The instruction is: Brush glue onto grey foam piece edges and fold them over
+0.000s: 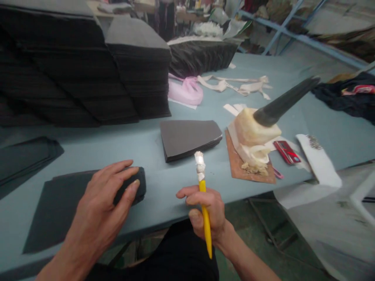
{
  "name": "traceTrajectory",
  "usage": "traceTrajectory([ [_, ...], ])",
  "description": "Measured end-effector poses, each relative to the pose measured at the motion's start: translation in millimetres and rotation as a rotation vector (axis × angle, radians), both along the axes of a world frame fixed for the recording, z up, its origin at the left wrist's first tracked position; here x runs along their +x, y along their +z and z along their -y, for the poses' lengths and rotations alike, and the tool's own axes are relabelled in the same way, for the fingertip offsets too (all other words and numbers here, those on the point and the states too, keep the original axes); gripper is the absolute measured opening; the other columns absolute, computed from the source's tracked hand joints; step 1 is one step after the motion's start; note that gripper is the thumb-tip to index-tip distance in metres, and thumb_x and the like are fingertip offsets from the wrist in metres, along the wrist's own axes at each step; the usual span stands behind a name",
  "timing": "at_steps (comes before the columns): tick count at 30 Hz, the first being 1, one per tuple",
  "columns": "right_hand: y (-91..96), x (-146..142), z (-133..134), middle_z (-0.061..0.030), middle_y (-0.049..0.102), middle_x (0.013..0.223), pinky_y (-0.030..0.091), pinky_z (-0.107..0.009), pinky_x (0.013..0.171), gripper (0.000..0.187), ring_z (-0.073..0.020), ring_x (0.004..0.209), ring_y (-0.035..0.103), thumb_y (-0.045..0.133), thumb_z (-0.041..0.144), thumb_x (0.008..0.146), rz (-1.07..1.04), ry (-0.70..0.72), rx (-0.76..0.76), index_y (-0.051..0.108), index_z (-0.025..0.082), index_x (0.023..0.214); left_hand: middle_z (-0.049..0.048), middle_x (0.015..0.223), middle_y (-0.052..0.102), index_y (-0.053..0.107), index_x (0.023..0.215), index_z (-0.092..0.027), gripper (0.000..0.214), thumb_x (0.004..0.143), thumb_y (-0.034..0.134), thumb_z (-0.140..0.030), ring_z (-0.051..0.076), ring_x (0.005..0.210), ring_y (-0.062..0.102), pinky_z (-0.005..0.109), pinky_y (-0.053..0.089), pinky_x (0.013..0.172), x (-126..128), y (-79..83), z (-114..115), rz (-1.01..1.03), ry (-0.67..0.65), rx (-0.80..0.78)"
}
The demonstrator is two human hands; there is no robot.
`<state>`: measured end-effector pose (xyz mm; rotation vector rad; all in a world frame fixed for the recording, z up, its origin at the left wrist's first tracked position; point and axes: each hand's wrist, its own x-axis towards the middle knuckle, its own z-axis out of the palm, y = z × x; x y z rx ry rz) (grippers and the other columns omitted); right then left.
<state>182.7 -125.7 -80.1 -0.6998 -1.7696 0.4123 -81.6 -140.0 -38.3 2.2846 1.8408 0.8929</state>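
Note:
My left hand (105, 199) grips the rounded end of a pile of dark grey cut sheets (63, 207) at the table's near left, fingers over the top and thumb along the near side. In my right hand (208, 210) is a brush (206, 218) with a yellow handle, held between thumb and fingers. Its pale, crusted tip points away from me, above the table's front part. Just beyond the tip lies a neat stack of dark grey tapered pieces (190, 136), apart from both hands.
Tall stacks of dark sheets (140, 82) stand at the back left. On the right, a cream plastic container (252, 128) with a black tube (287, 101) rests on a brown board (234, 168). Beside it lie a red case (287, 152) and a white piece (319, 160). Pink strap (187, 91) behind.

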Motion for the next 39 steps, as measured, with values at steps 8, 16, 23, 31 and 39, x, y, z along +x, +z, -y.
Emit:
traceTrajectory([
  [8, 16.9, 16.5, -5.5, 0.0058, 0.065, 0.072, 0.046, -0.023, 0.05, 0.044, -0.0113, 0.052, 0.055, 0.044, 0.065, 0.114, -0.194, -0.13, -0.206, 0.066, 0.028, 0.124, 0.0094, 0.138, 0.08, 0.077, 0.126, -0.026, 0.035, 0.108, 0.052, -0.043, 0.029, 0.133, 0.073, 0.048, 0.057, 0.121, 37.4, 20.0, -66.2, 0.107, -0.193, -0.043],
  [16, 20.4, 41.2, -18.4, 0.0056, 0.067, 0.065, 0.045, -0.022, 0.053, 0.032, -0.0105, 0.052, 0.057, 0.055, 0.049, 0.113, -0.3, -0.402, -0.399, 0.068, 0.023, 0.1, 0.0125, 0.136, 0.08, 0.077, 0.126, -0.019, 0.044, 0.103, 0.045, -0.039, 0.033, 0.13, 0.073, 0.053, 0.054, 0.124, 59.5, 31.4, -134.7, 0.015, -0.363, -0.133],
  [23, 32.7, 56.0, -48.4, 0.0076, 0.065, 0.061, 0.044, -0.02, 0.051, 0.028, -0.008, 0.05, 0.053, 0.068, 0.045, 0.105, -0.424, -0.592, -0.349, 0.065, 0.022, 0.089, 0.0126, 0.129, 0.082, 0.078, 0.12, -0.021, 0.045, 0.1, 0.039, -0.031, 0.032, 0.126, 0.074, 0.053, 0.057, 0.119, 69.8, 18.7, -163.0, -0.06, -0.493, -0.141],
  [31, 23.0, 71.5, -72.7, 0.0079, 0.066, 0.06, 0.047, -0.02, 0.047, 0.034, -0.0075, 0.046, 0.054, 0.075, 0.054, 0.101, -0.502, -0.647, -0.387, 0.069, 0.021, 0.095, 0.0127, 0.137, 0.08, 0.079, 0.122, -0.021, 0.049, 0.103, 0.035, -0.029, 0.032, 0.132, 0.071, 0.055, 0.055, 0.122, 67.9, 14.1, -164.4, -0.127, -0.478, -0.178],
  [39, 19.2, 73.1, -87.4, 0.0061, 0.068, 0.061, 0.047, -0.019, 0.045, 0.031, -0.0084, 0.048, 0.058, 0.081, 0.052, 0.097, -0.52, -0.566, -0.368, 0.078, 0.021, 0.099, 0.0131, 0.138, 0.08, 0.081, 0.123, -0.019, 0.051, 0.104, 0.034, -0.03, 0.033, 0.129, 0.072, 0.059, 0.056, 0.12, 64.7, 13.2, -165.8, -0.131, -0.479, -0.166],
])
